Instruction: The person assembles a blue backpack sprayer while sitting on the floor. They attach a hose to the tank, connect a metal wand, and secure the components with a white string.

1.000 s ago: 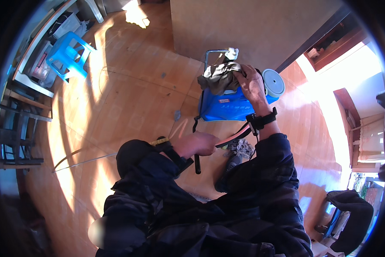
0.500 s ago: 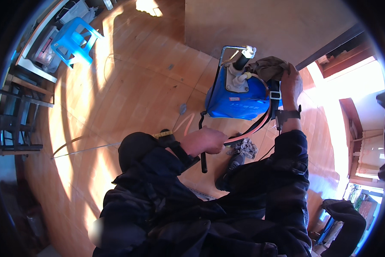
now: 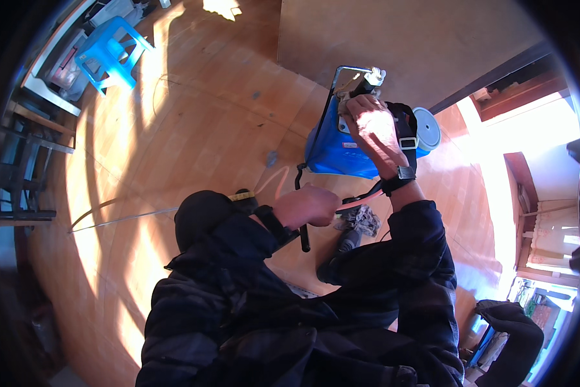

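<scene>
A blue knapsack sprayer stands on the floor in front of me, with a metal carrying frame and a white-capped pump on top. My right hand presses down over the sprayer's top beside the pump, fingers curled on a brownish cloth that it mostly hides. A pale round lid shows at the tank's right, next to a black strap with a buckle. My left hand is closed around a pink hose near the tank. A black lever passes beneath that hand.
A crumpled grey rag lies by my shoe. A thin spray wand stretches out to the left. A blue plastic stool and a dark wooden chair stand at left; a brown panel rises behind the sprayer.
My right hand has moved left with the cloth, from the tank's right side onto its top by the pump, uncovering the round lid. My left hand keeps its hold.
</scene>
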`<action>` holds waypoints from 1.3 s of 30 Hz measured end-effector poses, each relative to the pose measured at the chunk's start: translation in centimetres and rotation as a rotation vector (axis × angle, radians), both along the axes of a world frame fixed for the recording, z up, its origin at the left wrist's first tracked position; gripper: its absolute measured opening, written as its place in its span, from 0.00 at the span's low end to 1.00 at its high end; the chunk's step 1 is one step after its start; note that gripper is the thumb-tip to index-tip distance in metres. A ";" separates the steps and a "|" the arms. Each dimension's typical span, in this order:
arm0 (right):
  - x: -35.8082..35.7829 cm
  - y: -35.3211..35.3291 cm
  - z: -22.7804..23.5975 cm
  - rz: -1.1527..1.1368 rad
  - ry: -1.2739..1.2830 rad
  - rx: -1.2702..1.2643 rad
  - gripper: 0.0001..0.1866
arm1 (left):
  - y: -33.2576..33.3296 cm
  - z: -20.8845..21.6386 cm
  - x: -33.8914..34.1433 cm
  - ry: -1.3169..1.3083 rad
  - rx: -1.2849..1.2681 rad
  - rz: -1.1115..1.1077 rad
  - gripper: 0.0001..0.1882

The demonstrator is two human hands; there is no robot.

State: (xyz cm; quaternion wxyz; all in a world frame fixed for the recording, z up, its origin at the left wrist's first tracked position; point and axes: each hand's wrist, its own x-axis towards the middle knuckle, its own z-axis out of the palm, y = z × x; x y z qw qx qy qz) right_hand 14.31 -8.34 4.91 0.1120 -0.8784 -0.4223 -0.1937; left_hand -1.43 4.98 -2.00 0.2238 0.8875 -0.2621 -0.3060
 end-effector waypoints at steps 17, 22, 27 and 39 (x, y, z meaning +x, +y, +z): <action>-3.1 2.4 -4.0 0.047 0.279 0.307 0.09 | 0.7 1.0 0.5 0.033 0.007 -0.008 0.17; -3.7 2.1 -2.5 0.036 0.832 0.308 0.16 | 0.9 1.3 0.8 0.047 0.002 0.012 0.18; -5.0 -1.0 1.8 0.055 0.906 0.355 0.09 | 0.9 1.6 0.6 0.149 -0.066 -0.005 0.18; -1.5 1.1 -4.7 0.007 -0.149 0.066 0.05 | 0.2 1.2 0.7 0.079 0.004 -0.027 0.17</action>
